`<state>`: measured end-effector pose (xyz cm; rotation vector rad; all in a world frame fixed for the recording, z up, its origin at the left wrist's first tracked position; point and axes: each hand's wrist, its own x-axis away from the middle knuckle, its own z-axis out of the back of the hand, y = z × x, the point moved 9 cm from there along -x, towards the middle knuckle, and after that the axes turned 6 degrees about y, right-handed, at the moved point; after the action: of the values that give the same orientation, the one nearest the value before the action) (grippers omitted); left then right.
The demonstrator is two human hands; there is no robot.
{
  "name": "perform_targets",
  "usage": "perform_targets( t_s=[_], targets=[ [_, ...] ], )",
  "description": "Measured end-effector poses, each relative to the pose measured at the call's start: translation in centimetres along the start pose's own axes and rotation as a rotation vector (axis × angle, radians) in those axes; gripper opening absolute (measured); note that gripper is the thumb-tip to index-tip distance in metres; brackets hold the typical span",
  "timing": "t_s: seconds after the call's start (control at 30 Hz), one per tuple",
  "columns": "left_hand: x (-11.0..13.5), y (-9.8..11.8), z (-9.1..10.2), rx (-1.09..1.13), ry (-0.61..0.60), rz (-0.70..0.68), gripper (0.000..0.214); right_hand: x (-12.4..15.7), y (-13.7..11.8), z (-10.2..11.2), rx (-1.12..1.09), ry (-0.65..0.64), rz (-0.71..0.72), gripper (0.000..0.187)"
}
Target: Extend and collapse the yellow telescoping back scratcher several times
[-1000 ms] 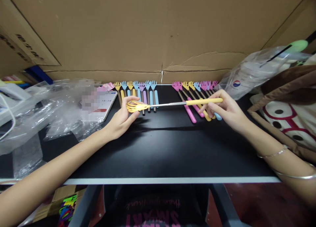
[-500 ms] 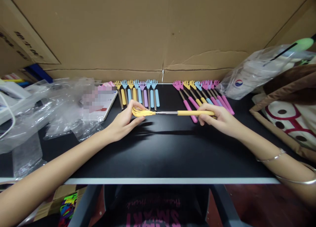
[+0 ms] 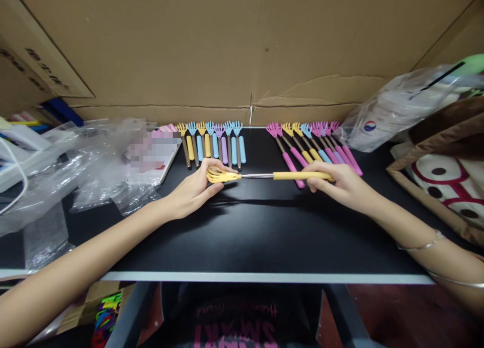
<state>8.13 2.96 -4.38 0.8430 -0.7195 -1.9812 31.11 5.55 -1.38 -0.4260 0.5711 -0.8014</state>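
Observation:
A yellow back scratcher (image 3: 285, 176) with a metal shaft is held level above the black table (image 3: 257, 242). My left hand (image 3: 196, 189) is closed around its clawed head, thumb below and fingers behind. At the other end, my right hand (image 3: 340, 184) grips the yellow handle. Behind my left hand lies a row of heads on metal shafts (image 3: 229, 146) in yellow, blue and purple, with separate coloured handles (image 3: 242, 150) between them. To the right is a slanted row of back scratchers with handles fitted (image 3: 289, 166), in pink, yellow, blue and purple, partly hidden by my right hand.
Clear plastic bags (image 3: 102, 166) and a white box-like item (image 3: 159, 161) lie at the left. A bagged cup (image 3: 389, 116) and a brown-edged bag (image 3: 419, 156) stand at the right. Cardboard (image 3: 170, 50) walls off the back. Under the table edge are colourful items (image 3: 108, 312).
Both hands and the back scratcher have shifted very slightly right in view, as has the background. The claw head shows its prongs a bit more clearly; the grip is the same.

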Motion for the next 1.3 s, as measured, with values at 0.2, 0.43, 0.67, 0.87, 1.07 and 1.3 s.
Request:
perform_targets(
  t_s=[0.2,0.43,0.67,0.87,1.07,1.3],
  targets=[
    [-0.1,1.0,1.1,-0.099,0.112,-0.062,0.028,0.0,0.0,0.3,0.060,0.037,0.049,0.021],
    [-0.2,2.2,2.2,-0.235,0.236,-0.135,0.021,-0.1,-0.2,0.9,0.197,0.073,0.093,0.025],
    [-0.2,2.1,1.7,-0.335,0.193,-0.117,0.023,0.1,0.4,-0.1,0.497,-0.005,0.130,0.028],
    [-0.2,1.7,1.6,-0.420,0.211,-0.117,0.025,0.2,-0.2,0.4,0.562,0.041,0.165,0.024],
    [-0.3,1.5,1.2,-0.526,0.182,-0.124,0.026,0.2,-0.2,0.0,0.567,0.008,0.166,0.024],
    [-0.4,1.5,1.1,-0.602,0.162,-0.115,0.024,0.2,-0.1,-0.3,0.549,-0.026,0.162,0.029]
  ],
)
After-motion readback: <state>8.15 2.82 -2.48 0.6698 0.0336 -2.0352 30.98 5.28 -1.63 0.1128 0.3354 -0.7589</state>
